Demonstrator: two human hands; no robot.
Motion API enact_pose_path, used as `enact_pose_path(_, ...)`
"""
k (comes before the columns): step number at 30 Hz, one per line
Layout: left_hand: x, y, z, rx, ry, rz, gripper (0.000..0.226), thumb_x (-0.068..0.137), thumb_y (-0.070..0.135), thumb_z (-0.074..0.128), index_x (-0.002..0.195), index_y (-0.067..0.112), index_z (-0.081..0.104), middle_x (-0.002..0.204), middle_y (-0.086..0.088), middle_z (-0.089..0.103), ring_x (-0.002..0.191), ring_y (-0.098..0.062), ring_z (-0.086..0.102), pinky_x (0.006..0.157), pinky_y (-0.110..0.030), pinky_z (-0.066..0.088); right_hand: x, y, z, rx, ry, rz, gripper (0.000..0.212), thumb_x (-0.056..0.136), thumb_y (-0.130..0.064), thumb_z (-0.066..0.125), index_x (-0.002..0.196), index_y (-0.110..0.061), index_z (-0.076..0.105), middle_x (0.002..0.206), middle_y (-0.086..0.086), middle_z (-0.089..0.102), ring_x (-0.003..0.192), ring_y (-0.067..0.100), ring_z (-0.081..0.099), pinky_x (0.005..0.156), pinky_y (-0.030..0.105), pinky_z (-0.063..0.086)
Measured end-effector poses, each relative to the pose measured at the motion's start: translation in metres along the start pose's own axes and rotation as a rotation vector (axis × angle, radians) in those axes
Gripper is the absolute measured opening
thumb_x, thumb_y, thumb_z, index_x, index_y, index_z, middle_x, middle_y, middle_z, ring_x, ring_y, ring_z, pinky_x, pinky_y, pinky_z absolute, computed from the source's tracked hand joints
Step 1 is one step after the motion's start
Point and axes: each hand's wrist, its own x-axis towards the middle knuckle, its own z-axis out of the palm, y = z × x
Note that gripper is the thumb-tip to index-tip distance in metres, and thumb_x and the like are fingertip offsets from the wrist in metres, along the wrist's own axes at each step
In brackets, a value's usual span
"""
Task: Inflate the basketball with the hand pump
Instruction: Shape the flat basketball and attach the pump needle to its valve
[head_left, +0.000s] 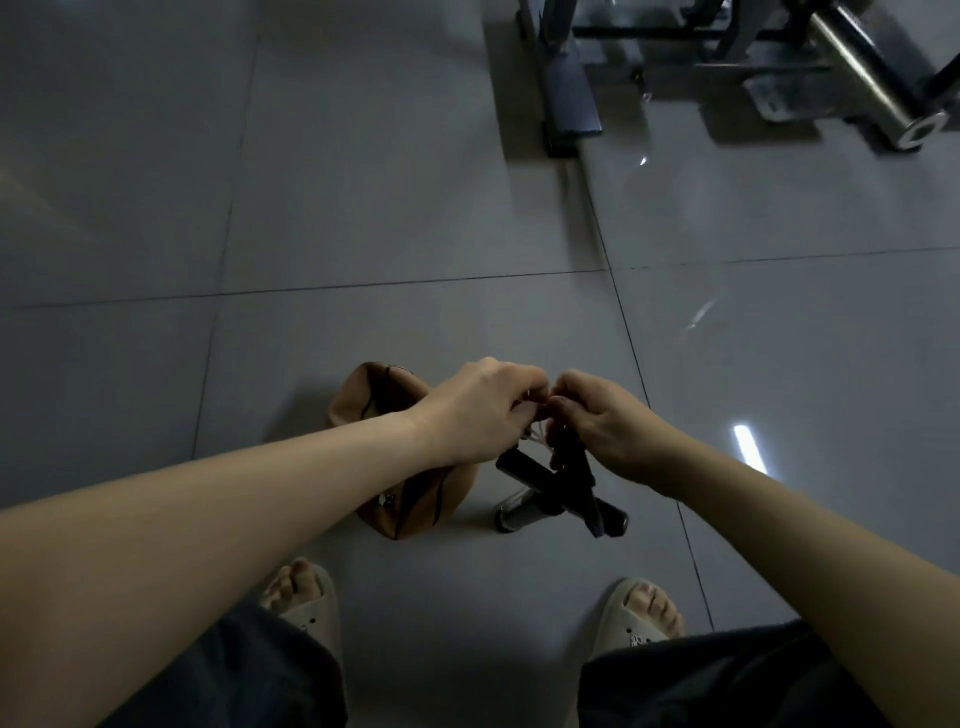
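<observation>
A flat, crumpled orange-brown basketball (374, 400) lies on the grey tiled floor, partly hidden behind my left forearm. Just right of it is the black hand pump (561, 488) with its T-handle and grey barrel, seen below my hands. My left hand (483, 410) and my right hand (602, 426) meet above the pump, fingers curled. Both pinch something small and pale between them, with thin pale strands hanging under the left hand. My right hand also grips a black part of the pump. What the small thing is cannot be told.
My two feet in pale sandals (311, 597) (644, 613) stand at the near edge. Metal gym equipment (571, 78) with a chrome bar (872, 78) fills the far right corner. Grey floor tiles (260, 208) spread to the left and ahead.
</observation>
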Motion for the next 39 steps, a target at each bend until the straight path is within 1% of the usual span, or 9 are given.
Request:
enact_pose_path(7,-0.02,0.004,0.017,-0.01,-0.01,0.105,0.011,0.094,0.016,0.051,0.093,0.022,0.061,0.077,0.002,0.067,0.068,-0.018,0.062,0.066,-0.042,0.052,-0.019,0.01,0.006,0.053,-0.05,0.0,0.027,0.105,-0.014,0.035,0.084,-0.006,0.049,0.079,0.013,0.06,0.073,0.029,0.06,0.075,0.05,0.054)
enact_pose_path(11,-0.037,0.006,0.028,-0.02,-0.004,0.098,0.01,0.095,0.018,0.053,0.086,0.02,0.055,0.073,0.0,0.064,0.063,-0.018,0.058,0.062,-0.042,0.051,-0.03,0.012,0.01,0.052,-0.058,0.023,0.03,0.104,-0.011,0.032,0.082,-0.003,0.051,0.074,0.012,0.062,0.066,0.025,0.061,0.065,0.039,0.054)
enact_pose_path(17,-0.057,-0.013,0.033,-0.184,0.12,-0.141,0.015,0.095,0.018,0.055,0.08,0.018,0.054,0.073,-0.001,0.067,0.07,-0.023,0.066,0.064,-0.041,0.056,-0.033,0.014,0.008,0.182,-0.043,0.093,0.037,0.108,-0.026,0.036,0.083,-0.002,0.05,0.079,0.02,0.061,0.068,0.036,0.067,0.06,0.043,0.061)
enact_pose_path(22,-0.075,-0.001,0.046,-0.391,0.29,-0.384,0.018,0.1,0.017,0.054,0.085,0.007,0.055,0.076,-0.01,0.067,0.071,-0.023,0.067,0.056,-0.026,0.054,-0.031,0.005,0.035,0.014,0.121,0.173,0.031,0.108,-0.027,0.034,0.094,-0.004,0.049,0.095,0.017,0.064,0.081,0.032,0.063,0.075,0.046,0.053)
enact_pose_path(25,-0.065,0.003,0.047,-0.534,0.284,-0.451,0.016,0.1,0.014,0.055,0.087,0.004,0.055,0.08,-0.017,0.064,0.071,-0.03,0.069,0.052,-0.031,0.057,-0.026,0.004,0.057,-0.272,0.282,0.13,0.026,0.106,-0.027,0.031,0.097,-0.006,0.043,0.093,0.016,0.06,0.079,0.035,0.056,0.065,0.043,0.043)
enact_pose_path(29,-0.046,-0.009,0.047,-0.796,0.303,-0.544,0.017,0.099,0.008,0.056,0.082,0.009,0.055,0.077,-0.018,0.058,0.068,-0.032,0.062,0.064,-0.059,0.059,-0.009,0.009,0.056,-0.425,0.428,0.121,0.022,0.104,-0.023,0.03,0.097,-0.006,0.043,0.089,0.012,0.049,0.082,0.035,0.055,0.067,0.04,0.037)
enact_pose_path(32,-0.027,-0.014,0.038,-0.853,0.294,-0.54,0.016,0.099,0.009,0.056,0.083,0.009,0.056,0.086,-0.023,0.065,0.076,-0.032,0.064,0.079,-0.058,0.059,0.012,0.005,0.046,-0.324,0.416,0.286,0.029,0.106,-0.027,0.03,0.109,-0.002,0.043,0.092,0.012,0.049,0.086,0.035,0.051,0.073,0.039,0.036)
enact_pose_path(34,-0.008,-0.013,0.028,-0.897,0.31,-0.551,0.017,0.101,0.008,0.053,0.084,0.007,0.054,0.082,-0.019,0.067,0.069,-0.03,0.067,0.066,-0.044,0.062,0.027,0.004,0.041,-0.23,0.453,0.33,0.034,0.106,-0.028,0.029,0.116,0.001,0.044,0.097,0.013,0.053,0.093,0.038,0.055,0.076,0.04,0.039)
enact_pose_path(39,0.045,-0.015,0.019,-1.139,0.359,-0.754,0.011,0.101,0.008,0.052,0.093,0.002,0.056,0.093,-0.024,0.068,0.079,-0.036,0.071,0.066,-0.048,0.063,0.06,0.012,0.032,-0.161,0.731,0.243,0.033,0.107,-0.026,0.027,0.115,0.0,0.044,0.101,0.018,0.061,0.089,0.038,0.057,0.068,0.04,0.035)
